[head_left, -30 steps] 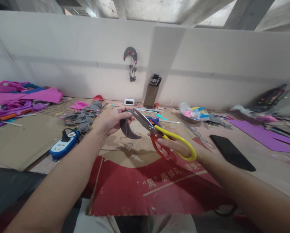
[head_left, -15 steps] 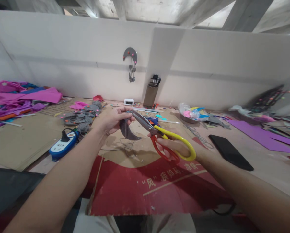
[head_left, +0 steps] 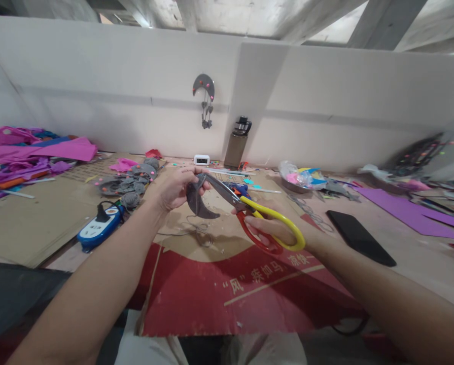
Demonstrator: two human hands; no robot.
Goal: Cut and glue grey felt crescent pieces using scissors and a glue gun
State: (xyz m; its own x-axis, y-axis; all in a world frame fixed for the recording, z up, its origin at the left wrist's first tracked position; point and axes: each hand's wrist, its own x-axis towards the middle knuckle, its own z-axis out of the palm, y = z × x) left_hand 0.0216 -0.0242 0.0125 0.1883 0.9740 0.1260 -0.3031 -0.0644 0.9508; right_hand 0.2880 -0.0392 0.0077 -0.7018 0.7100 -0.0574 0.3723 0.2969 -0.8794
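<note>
Between the fingers of my left hand (head_left: 175,188) is the upper end of a dark grey felt crescent moon (head_left: 200,205), its lower tip curving to the right. My right hand (head_left: 270,229) is closed around the scissors (head_left: 291,218), which have one yellow and one red handle. Their blades point up and left, with the tips at the crescent's upper end by my left fingertips. Thin grey thread (head_left: 202,233) lies loosely coiled on the cardboard below.
Red-printed cardboard (head_left: 249,304) lies in front of me. To the left are a blue-and-white power strip (head_left: 99,228) and grey felt pieces (head_left: 130,182); to the right, a black phone (head_left: 359,238). A bottle (head_left: 236,147) and small clock (head_left: 201,160) stand at the wall.
The scissor blades have come closer together at the crescent's upper end, with the red handle shifting slightly. My left hand keeps hold of the crescent, which has moved only slightly.
</note>
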